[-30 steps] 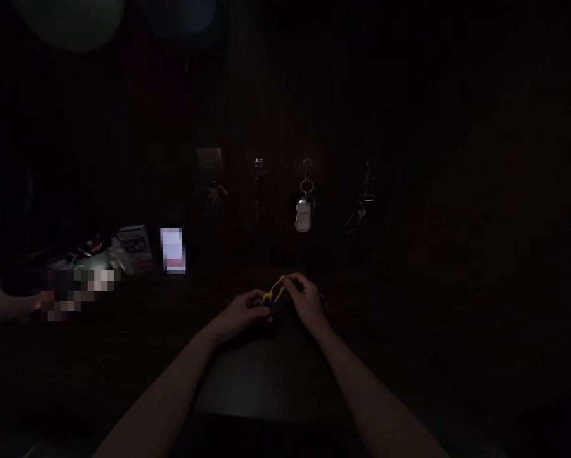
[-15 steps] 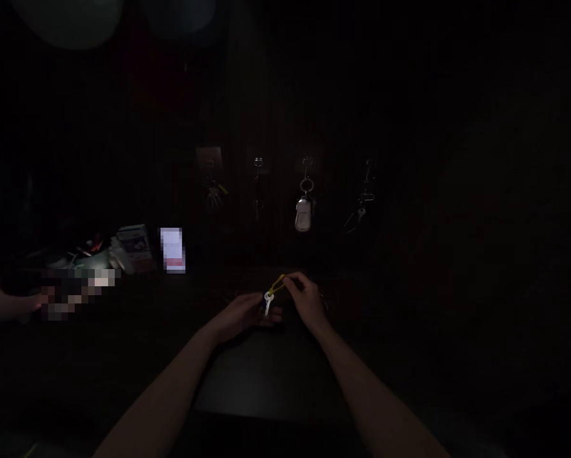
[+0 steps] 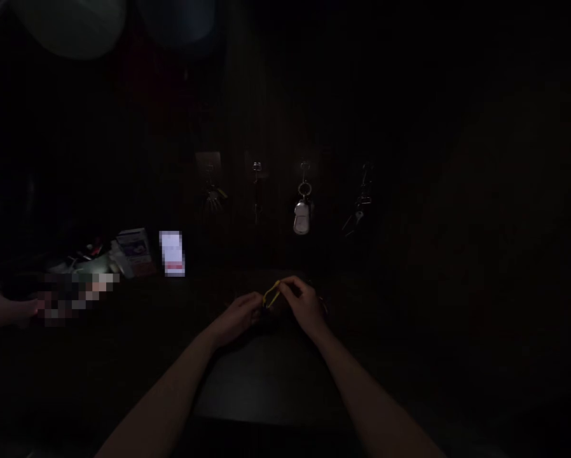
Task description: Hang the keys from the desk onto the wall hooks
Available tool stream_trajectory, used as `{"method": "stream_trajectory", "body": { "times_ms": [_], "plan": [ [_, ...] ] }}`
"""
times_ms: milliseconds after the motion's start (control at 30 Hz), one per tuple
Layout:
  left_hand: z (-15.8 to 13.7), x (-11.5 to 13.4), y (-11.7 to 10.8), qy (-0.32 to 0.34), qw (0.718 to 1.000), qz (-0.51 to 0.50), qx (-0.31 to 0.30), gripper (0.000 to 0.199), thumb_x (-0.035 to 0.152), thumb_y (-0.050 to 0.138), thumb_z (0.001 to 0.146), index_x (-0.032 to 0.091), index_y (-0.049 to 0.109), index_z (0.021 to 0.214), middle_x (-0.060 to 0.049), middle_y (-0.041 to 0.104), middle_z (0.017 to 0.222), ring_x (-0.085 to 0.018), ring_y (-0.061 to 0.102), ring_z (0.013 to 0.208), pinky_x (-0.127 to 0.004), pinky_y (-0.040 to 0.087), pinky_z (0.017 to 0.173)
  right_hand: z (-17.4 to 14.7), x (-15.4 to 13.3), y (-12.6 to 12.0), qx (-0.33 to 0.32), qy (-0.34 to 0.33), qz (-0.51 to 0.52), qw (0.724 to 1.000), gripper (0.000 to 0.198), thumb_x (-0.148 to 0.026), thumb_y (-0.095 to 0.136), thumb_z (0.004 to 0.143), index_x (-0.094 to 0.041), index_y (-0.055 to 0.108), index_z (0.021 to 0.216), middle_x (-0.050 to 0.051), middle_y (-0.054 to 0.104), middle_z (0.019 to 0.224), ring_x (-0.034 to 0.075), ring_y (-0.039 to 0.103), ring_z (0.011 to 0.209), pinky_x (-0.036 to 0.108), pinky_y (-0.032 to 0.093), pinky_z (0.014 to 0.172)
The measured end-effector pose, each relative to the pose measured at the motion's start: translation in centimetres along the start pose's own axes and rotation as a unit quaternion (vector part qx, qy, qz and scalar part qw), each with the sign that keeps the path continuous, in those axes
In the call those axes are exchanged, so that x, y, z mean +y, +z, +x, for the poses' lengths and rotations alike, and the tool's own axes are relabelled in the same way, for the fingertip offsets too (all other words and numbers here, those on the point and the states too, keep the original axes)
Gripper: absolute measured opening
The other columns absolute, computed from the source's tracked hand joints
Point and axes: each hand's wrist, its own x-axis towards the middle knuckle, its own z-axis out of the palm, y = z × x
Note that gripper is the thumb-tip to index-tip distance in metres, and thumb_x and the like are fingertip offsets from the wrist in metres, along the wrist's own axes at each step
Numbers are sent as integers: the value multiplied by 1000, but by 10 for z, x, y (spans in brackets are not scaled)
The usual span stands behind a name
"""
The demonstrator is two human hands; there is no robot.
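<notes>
A yellow cord loop (image 3: 270, 295) stretches between my two hands, low in the middle of the head view. My right hand (image 3: 304, 304) pinches its upper end between thumb and fingers. At the lower end, my left hand (image 3: 240, 314) is closed where the cord meets the key. The key itself is now hidden in the left fingers, and a small dark blue thing shows just below the cord. Very little light falls on the hands, so fine detail is lost.
Key bunches (image 3: 213, 196) and a pale fob on a ring (image 3: 302, 217) hang from wall hooks ahead. A lit, blurred screen (image 3: 171, 253), a small box (image 3: 135, 249) and another person's arm (image 3: 6, 310) are at left. The table surface (image 3: 252, 388) lies below.
My left fingers have closed over the silver key, which was in plain sight before. My right hand, with the yellow loop, has moved slightly left and down.
</notes>
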Motion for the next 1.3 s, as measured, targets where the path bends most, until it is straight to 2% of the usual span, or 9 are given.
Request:
{"method": "stream_trajectory", "body": {
  "times_ms": [133,300,467,600,733,867,1000,1300],
  "plan": [
    [1,-1,1,12,999,39,17,27,42,63,75,15,57,71,1,53,68,-9,49,64,-21,37,62,-2,-4,0,-16,-1,-4,1000,20,-39,54,76,-20,62,72,-1,64,71,17,59,72,25,43,68],
    [-2,1,4,9,996,90,9,28,38,65,73,17,65,91,-2,60,82,-12,52,76,-22,37,71,-3,-7,-1,-20,-12,-7,1000,20,-37,54,76,-20,61,70,-1,63,69,16,58,71,25,43,67],
    [-4,3,5,-12,988,148,28,20,35,65,72,15,63,70,1,55,67,-9,48,64,-20,35,61,-2,-7,-1,-12,0,7,1000,18,-35,55,73,-19,60,67,-2,60,63,15,56,65,24,42,63],
    [-4,6,7,26,988,134,76,20,34,64,71,15,62,68,0,56,66,-9,51,62,-20,37,61,3,-2,-7,30,6,27,999,18,-36,56,73,-19,59,65,-1,60,61,15,55,63,25,41,63],
    [0,13,3,85,979,102,153,23,39,63,70,16,59,70,-2,62,72,-12,58,67,-22,43,63,7,4,-17,97,36,62,993,21,-39,56,73,-20,58,65,-2,57,57,13,50,54,23,38,54],
    [7,32,-2,130,954,138,233,27,41,65,67,18,58,79,-1,65,72,-12,59,62,-22,43,58,9,11,-22,135,50,88,986,24,-42,56,72,-19,58,65,-3,54,54,12,47,52,23,36,50],
    [15,60,0,183,922,182,290,29,41,67,64,19,57,81,0,67,71,-13,60,63,-23,44,59,10,17,-21,130,46,91,986,24,-42,57,72,-19,58,65,-3,54,55,11,47,51,23,36,50],
    [49,120,2,322,804,353,354,24,38,64,64,18,61,77,0,64,72,-15,59,70,-25,43,65,12,18,-20,129,55,96,985,24,-42,57,71,-19,56,62,-3,53,53,10,44,48,22,34,47]
  ]
}}
